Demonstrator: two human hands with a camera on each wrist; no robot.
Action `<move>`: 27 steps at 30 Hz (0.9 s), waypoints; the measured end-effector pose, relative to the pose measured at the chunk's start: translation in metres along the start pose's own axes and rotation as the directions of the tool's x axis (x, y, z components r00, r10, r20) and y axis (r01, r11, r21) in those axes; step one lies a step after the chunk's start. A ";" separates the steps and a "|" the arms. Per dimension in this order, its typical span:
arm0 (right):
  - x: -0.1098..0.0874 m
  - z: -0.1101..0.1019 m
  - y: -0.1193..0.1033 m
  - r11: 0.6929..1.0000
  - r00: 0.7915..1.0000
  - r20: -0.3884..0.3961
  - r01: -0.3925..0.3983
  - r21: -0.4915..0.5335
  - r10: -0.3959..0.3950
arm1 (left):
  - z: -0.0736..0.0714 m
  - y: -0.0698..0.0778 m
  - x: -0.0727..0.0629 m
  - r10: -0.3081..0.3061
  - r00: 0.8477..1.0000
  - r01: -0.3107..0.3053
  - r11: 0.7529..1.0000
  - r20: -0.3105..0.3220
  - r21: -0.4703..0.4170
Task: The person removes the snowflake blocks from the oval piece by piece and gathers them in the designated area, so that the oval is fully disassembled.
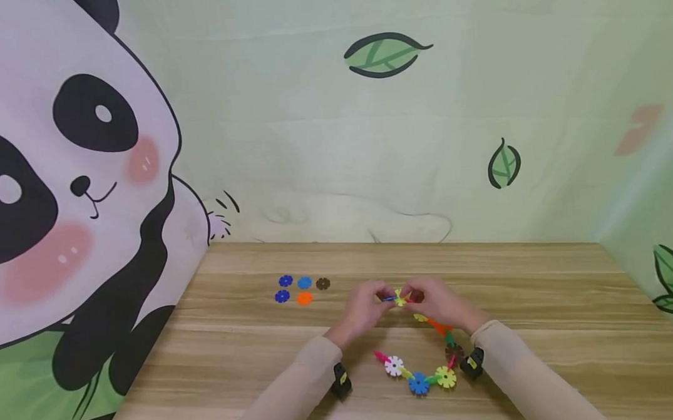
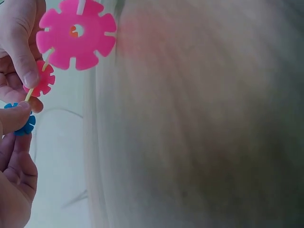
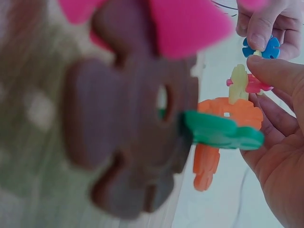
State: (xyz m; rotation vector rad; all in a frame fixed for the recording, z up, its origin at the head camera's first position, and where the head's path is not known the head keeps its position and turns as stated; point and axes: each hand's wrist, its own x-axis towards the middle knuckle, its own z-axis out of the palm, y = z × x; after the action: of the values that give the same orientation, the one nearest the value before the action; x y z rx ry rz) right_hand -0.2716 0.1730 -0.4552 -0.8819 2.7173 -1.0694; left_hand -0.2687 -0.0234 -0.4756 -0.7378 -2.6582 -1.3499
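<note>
Above the table, my left hand [image 1: 366, 306] pinches a blue notched snowflake disc [image 2: 26, 127] between thumb and fingers. Close beside it, my right hand [image 1: 439, 299] grips a pink disc [image 2: 46, 80] of a linked chain. Between the two hands a yellow disc [image 1: 399, 297] stands edge-on to the blue one; whether those two are joined I cannot tell. From the right hand the chain curves down through orange [image 3: 232, 111], green [image 3: 218, 130] and brown [image 3: 128, 133] discs. It runs on to yellow [image 1: 446, 377], blue [image 1: 418, 384], white [image 1: 394, 366] and pink [image 1: 380, 356] ones.
Several loose discs lie left of the hands on the wooden table [image 1: 236, 365]: two dark blue [image 1: 286, 280], a lighter blue [image 1: 304, 283], a brown [image 1: 323, 283] and an orange [image 1: 304, 298]. A cloth wall with a panda [image 1: 105, 201] rises behind the table.
</note>
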 end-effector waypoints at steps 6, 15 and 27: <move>0.001 0.001 0.001 1.000 1.000 0.001 0.013 0.002 -0.013 | -0.003 0.000 -0.001 0.036 0.999 -0.036 0.998 -0.010 0.054; -0.001 0.000 0.005 1.000 1.000 -0.008 -0.017 -0.004 0.017 | -0.006 0.001 -0.002 0.051 0.999 -0.051 0.995 0.003 0.085; -0.003 -0.003 0.003 1.000 1.000 -0.006 0.001 0.004 -0.001 | -0.035 -0.013 -0.006 -0.066 0.998 0.065 0.996 -0.009 -0.055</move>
State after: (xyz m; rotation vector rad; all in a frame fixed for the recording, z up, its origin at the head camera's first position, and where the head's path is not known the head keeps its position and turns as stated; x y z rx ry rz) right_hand -0.2711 0.1783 -0.4556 -0.8811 2.7194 -1.0788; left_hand -0.2746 -0.0590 -0.4657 -0.6519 -2.6691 -1.4432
